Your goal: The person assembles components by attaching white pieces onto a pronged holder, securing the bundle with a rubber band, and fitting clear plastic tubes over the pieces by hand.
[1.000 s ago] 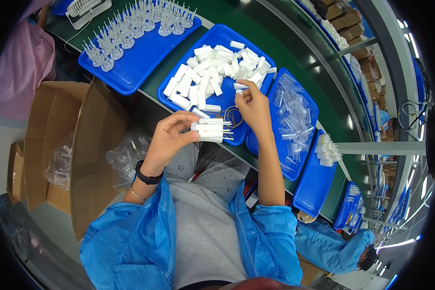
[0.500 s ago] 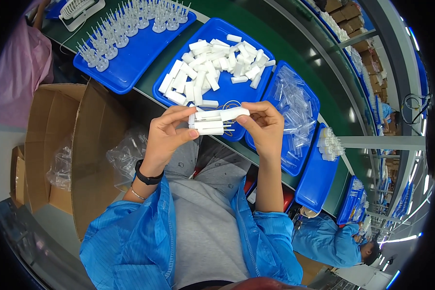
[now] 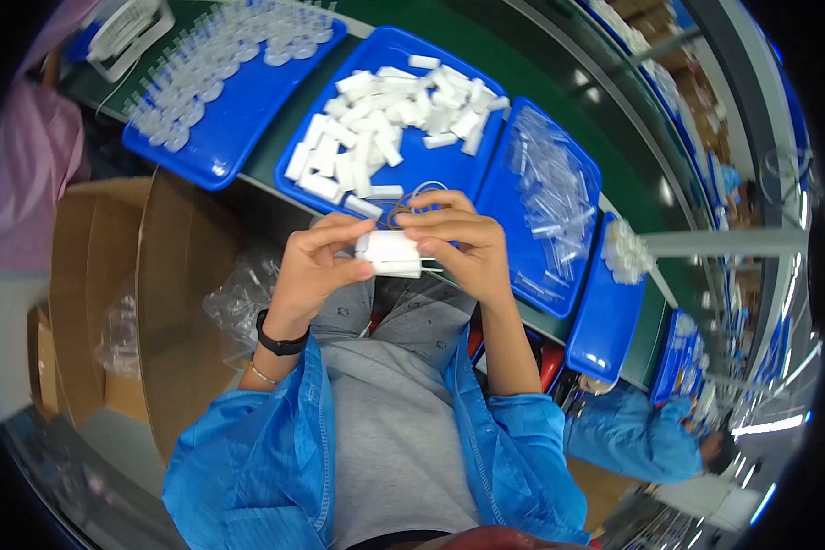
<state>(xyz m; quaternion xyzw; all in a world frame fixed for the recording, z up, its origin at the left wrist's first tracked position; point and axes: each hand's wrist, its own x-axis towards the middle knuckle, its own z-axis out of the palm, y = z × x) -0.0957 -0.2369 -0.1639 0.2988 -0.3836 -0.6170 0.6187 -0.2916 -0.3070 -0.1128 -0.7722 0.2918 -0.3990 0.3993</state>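
Note:
Between my hands, above my lap, is a white assembly (image 3: 390, 249) of smooth foam-like blocks, with thin pale rods jutting from its right end. My left hand (image 3: 324, 257) pinches its left end between thumb and fingers. My right hand (image 3: 463, 240) closes on the upper right part, fingertips against a white block there; the fingers hide part of it. Just beyond my hands, a blue tray (image 3: 293, 188) bears a heap of loose white blocks (image 3: 367, 124). Thin tan rubber-band-like loops (image 3: 396, 216) lie at its near edge, behind my right fingers.
Left, a blue tray (image 3: 218, 170) holds clear pronged bases (image 3: 202, 87). Right, another has clear tubes (image 3: 550, 183); a smaller tray (image 3: 605, 335) carries white pieces (image 3: 626, 252). A cardboard box (image 3: 188, 302) stands at my left. A person in blue (image 3: 637, 435) sits to the right.
My right hand has moved left, bringing the white block it held over the rods and against the assembly. Less of the rods shows now. The whole view has shifted slightly.

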